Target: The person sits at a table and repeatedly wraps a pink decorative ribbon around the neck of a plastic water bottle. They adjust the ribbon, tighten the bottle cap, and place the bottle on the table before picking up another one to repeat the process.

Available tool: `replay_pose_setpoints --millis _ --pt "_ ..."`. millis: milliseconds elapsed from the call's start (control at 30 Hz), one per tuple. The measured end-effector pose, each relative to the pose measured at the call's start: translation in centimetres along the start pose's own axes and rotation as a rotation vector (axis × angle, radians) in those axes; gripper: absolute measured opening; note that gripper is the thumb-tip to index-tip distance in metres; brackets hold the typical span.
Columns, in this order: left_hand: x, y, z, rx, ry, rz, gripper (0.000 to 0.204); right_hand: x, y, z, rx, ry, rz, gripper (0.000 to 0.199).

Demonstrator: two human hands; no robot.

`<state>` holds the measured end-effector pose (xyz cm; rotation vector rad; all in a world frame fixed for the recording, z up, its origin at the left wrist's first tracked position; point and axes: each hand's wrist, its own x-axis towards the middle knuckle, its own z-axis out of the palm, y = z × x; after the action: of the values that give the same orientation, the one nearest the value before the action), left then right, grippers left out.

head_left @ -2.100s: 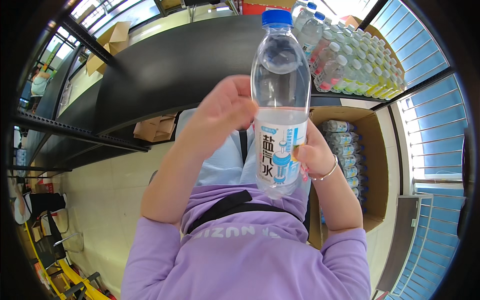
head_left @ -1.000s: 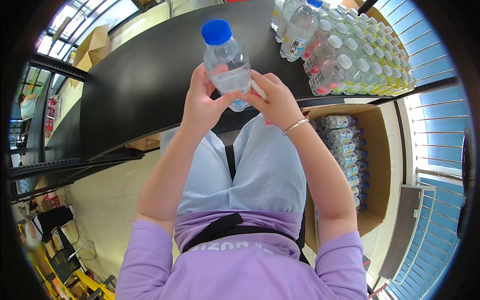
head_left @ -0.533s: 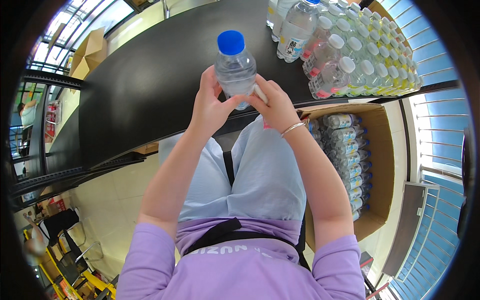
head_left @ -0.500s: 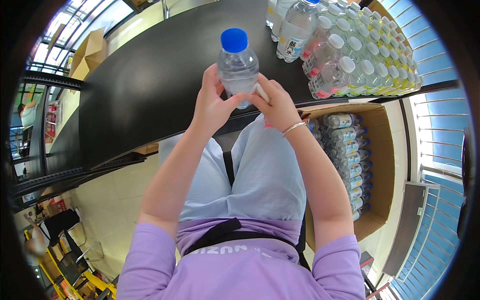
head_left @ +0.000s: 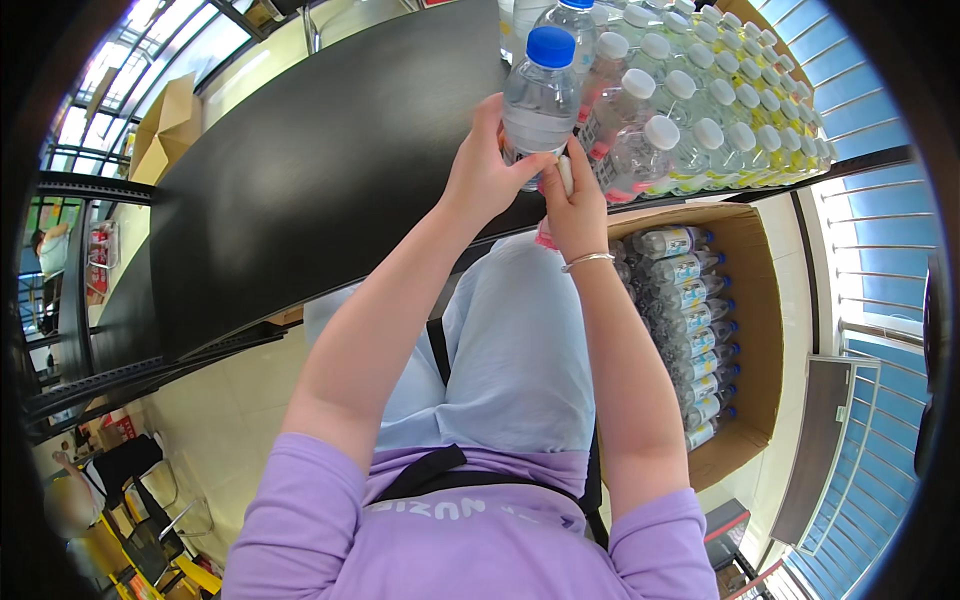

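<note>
My left hand (head_left: 487, 170) is closed around the lower part of a clear plastic bottle (head_left: 541, 105) with a blue cap, held upright over the black table beside other bottles. My right hand (head_left: 577, 208) is closed too, its fingertips close to that bottle's lower side. A white cap (head_left: 566, 176) shows between its fingers and a bit of pink shows below the palm; this looks like a white-capped bottle, mostly hidden by the hand. Just behind stands another blue-capped bottle (head_left: 572, 18).
Rows of white-capped bottles (head_left: 705, 135) with pink or yellow-green lower parts crowd the right end of the black table (head_left: 300, 190). Below it, a cardboard box (head_left: 755, 330) holds several blue-capped bottles lying down. An open carton (head_left: 170, 120) stands past the table; another person (head_left: 75, 500) is at lower left.
Both hands have moved right and slightly away from me with the blue-capped bottle, which is now close to the other bottles. The white cap in my right hand has moved along.
</note>
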<state>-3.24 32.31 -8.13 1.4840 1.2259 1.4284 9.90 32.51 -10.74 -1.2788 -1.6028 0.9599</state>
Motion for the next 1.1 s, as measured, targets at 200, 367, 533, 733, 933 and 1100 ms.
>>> replay_pose_setpoints --millis 200,367,533,733,933,1100 --pt "1.5 -0.3 2.3 0.019 0.010 0.020 0.066 -0.9 1.0 1.0 0.014 0.114 -0.061 0.059" --pt "2.3 -1.4 3.1 0.172 0.075 0.027 0.068 -2.6 0.9 2.0 -0.078 0.088 -0.013 0.071" --pt "2.3 -0.5 3.6 0.103 0.051 -0.033 0.067 -3.1 1.5 3.1 -0.208 0.134 -0.091 0.077" --pt "1.6 -1.5 3.8 0.114 0.049 -0.049 0.068 -3.2 1.4 2.9 -0.176 0.163 -0.080 0.079" --pt "1.1 -1.8 3.8 0.116 0.068 -0.080 0.061 -2.7 1.3 2.6 -0.166 0.164 -0.038 0.079" --pt "1.2 -2.7 3.8 0.122 0.081 -0.068 0.059 -2.6 1.3 2.4 -0.153 0.155 -0.048 0.077"
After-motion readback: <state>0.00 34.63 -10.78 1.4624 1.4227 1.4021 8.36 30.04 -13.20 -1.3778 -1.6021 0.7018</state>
